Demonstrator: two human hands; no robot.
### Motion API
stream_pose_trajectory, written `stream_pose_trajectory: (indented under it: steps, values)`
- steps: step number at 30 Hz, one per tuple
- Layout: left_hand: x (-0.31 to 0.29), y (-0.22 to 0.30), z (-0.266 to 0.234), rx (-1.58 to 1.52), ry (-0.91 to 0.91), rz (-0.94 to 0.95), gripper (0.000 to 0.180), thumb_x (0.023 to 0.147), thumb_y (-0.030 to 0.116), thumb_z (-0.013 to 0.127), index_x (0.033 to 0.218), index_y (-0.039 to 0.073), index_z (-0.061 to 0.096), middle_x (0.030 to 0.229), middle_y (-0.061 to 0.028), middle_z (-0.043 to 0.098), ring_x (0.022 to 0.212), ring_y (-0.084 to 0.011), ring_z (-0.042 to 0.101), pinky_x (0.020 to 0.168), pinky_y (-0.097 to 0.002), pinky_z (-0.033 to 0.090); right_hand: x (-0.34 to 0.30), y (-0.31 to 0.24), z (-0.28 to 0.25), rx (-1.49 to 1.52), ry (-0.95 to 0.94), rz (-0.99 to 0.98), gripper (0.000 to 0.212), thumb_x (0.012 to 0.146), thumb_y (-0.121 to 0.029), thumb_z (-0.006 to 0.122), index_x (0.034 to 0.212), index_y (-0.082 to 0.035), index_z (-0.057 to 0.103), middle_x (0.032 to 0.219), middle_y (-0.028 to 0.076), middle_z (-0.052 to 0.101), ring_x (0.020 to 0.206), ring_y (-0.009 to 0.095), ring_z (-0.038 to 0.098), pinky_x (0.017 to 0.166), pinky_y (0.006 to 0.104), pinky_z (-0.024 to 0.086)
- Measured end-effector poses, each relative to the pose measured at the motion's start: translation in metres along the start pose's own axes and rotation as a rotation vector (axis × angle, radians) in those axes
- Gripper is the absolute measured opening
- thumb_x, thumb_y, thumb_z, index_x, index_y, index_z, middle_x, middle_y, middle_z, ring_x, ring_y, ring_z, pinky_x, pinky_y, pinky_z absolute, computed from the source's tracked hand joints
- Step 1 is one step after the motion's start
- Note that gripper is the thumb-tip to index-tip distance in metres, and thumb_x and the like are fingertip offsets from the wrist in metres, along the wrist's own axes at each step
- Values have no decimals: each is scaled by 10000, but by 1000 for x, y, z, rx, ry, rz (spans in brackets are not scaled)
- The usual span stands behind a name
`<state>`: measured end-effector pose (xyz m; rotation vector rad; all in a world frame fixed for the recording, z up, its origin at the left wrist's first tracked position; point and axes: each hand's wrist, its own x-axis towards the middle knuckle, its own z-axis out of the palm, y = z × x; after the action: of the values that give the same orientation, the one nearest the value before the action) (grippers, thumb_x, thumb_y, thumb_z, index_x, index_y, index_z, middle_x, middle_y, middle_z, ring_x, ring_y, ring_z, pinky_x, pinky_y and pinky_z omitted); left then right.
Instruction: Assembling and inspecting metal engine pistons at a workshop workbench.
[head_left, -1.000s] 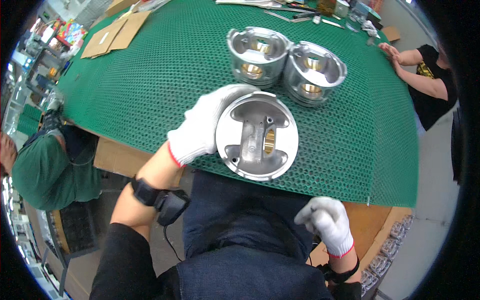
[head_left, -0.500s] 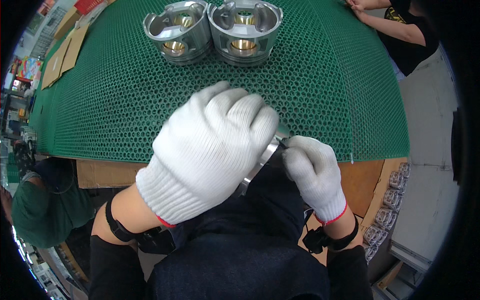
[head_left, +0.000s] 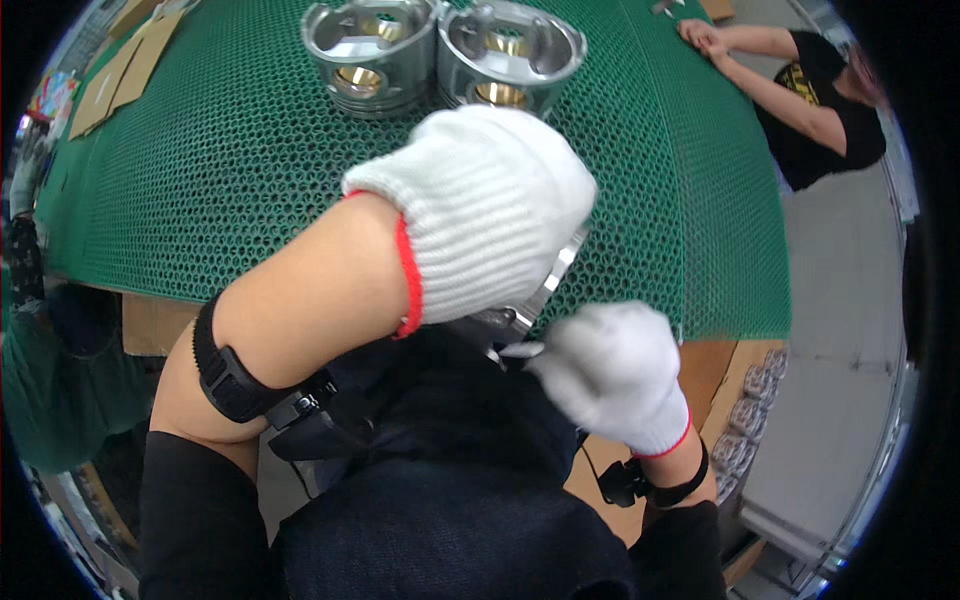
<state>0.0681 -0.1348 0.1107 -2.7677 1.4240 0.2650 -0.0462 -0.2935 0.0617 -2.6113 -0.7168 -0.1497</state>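
My left hand (head_left: 490, 205), in a white knit glove with a red cuff edge, is closed over a metal piston (head_left: 552, 285) at the near edge of the green mat. The glove hides most of this piston; a ringed strip of its side shows. My right hand (head_left: 612, 372), gloved too and blurred by motion, is curled just below and right of it. From its fingers a thin pale tip (head_left: 520, 350) points toward the piston; the kind of thing is unclear. Beyond my left hand, a left piston (head_left: 350, 90) and a right piston (head_left: 465, 75) stand side by side with brass-coloured pin bores.
The green honeycomb mat (head_left: 230, 160) covers the table. Flat cardboard (head_left: 125, 75) lies at far left. Several more pistons (head_left: 740, 420) stand in a row at lower right. One person (head_left: 815, 100) rests clasped hands on the far right edge; another person (head_left: 70, 390) is at left.
My left hand has turned over at the wrist and moved up and away with the piston. My right hand has dropped slightly and is now blurred.
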Motion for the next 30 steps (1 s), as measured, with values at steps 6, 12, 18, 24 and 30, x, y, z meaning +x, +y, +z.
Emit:
stream_pose_trajectory:
  steps: [6,12,18,24,30]
  values:
    - [-44,-31,23,-402,442,-63,611,746,123,714,1326,135,521,1006,-127,621,920,-294,659,784,-386,556,-22,-2,-24,529,122,273,157,801,-230,684,856,-84,666,676,40,581,561,195,572,524,335,448]
    - [-157,-74,74,-161,472,-379,767,728,115,687,1420,-5,381,964,-184,657,848,-358,659,727,-415,536,-72,-9,-51,1259,1269,-201,231,846,-243,661,917,-37,582,748,52,567,482,152,492,420,283,387]
    - [-190,-52,37,-195,361,-53,457,763,280,766,1181,151,633,969,-57,620,909,-278,622,814,-429,510,-39,-50,-36,1349,756,-463,174,825,-195,672,890,-56,591,730,54,559,496,170,497,435,308,391]
    - [-129,-81,49,52,93,257,449,813,434,674,1078,73,634,943,-82,639,891,-251,624,862,-425,479,-33,-55,-40,1460,654,-459,125,804,-147,683,862,-74,600,711,56,551,510,189,502,451,334,395]
    - [-142,-143,32,-5,551,79,341,762,271,728,1036,91,636,876,-140,667,794,-341,659,741,-428,540,-42,-45,-55,1662,493,-228,100,783,-99,694,835,-93,609,693,58,542,524,207,507,466,359,400]
